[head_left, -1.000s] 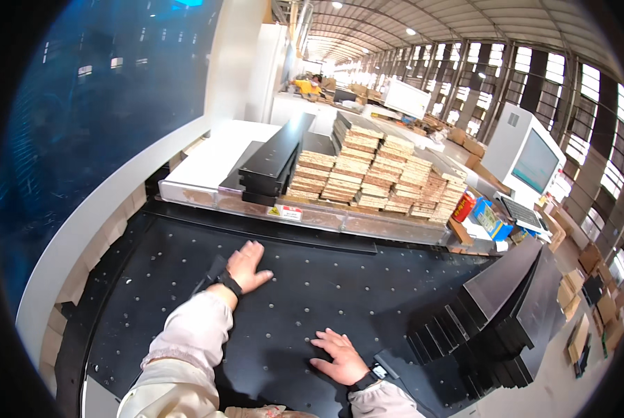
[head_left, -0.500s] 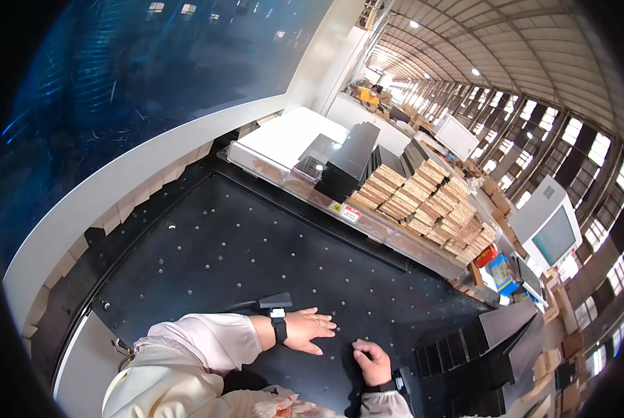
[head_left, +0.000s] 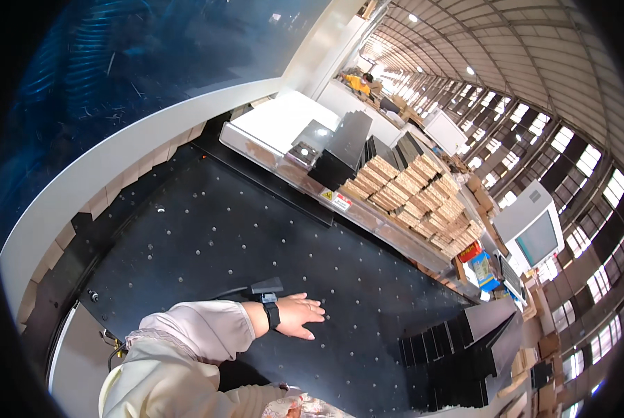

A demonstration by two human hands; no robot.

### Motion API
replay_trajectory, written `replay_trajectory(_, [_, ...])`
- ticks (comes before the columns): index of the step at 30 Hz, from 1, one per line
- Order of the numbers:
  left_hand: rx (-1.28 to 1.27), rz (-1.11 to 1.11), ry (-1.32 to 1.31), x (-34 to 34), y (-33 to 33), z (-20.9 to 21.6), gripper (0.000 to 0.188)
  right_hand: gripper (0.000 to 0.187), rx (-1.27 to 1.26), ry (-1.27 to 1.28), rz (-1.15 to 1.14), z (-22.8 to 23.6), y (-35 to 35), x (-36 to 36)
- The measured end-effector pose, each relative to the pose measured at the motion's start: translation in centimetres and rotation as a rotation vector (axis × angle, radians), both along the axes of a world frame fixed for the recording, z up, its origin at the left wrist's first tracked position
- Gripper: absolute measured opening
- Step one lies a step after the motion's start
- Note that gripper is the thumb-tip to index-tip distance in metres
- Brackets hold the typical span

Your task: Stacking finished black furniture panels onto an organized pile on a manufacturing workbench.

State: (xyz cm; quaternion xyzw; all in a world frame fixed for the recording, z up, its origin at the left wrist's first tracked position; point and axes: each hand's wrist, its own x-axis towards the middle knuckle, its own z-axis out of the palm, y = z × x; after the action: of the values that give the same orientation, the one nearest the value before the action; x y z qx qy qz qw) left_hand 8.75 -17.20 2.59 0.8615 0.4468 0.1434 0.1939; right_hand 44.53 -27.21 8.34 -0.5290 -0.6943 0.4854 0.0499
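My left hand point(head_left: 300, 316) is over the black table top point(head_left: 228, 209), palm down, with its fingers stretched out and nothing in them. I cannot tell whether it touches the surface. A black strap point(head_left: 272, 313) with a small device circles that wrist, and a dark flat piece point(head_left: 267, 284) shows just beyond it. My left arm wears a pale sleeve point(head_left: 200, 327). My right hand is out of view. To the right of the left hand, several black boards point(head_left: 437, 345) stand stacked at the table's near right.
Small pale studs dot the table top. Along its far right edge runs a ledge point(head_left: 396, 233) bearing stacked boards point(head_left: 413, 184) with raw chipboard ends. A tilted monitor point(head_left: 535, 233) stands beyond. A blue glossy panel point(head_left: 158, 63) rises at left. Far back is a person in yellow point(head_left: 358, 83).
My right hand, seen before over the table near the black boards, has gone out of view. The whole view has shifted slightly. My left hand stays spread over the table.
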Motion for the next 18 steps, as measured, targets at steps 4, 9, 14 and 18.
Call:
replay_trajectory(4, [-0.004, 0.011, 0.017, 0.14, 0.11, -0.21, 0.062, 0.012, -0.026, 0.010, 0.000, 0.07, 0.47, -0.22])
replay_trajectory(9, [-0.007, 0.020, 0.013, 0.01, -0.22, -0.04, 0.063, 0.011, -0.049, 0.018, 0.001, 0.07, 0.68, -0.21])
replay_trajectory(14, [0.006, 0.023, -0.007, 0.30, -0.20, -0.63, 0.063, 0.010, -0.073, 0.010, -0.008, 0.20, 0.32, 0.20])
replay_trajectory(18, [-0.003, 0.020, 0.001, 0.24, -0.05, -0.42, 0.064, 0.010, -0.089, 0.006, -0.014, 0.24, 0.43, 0.22])
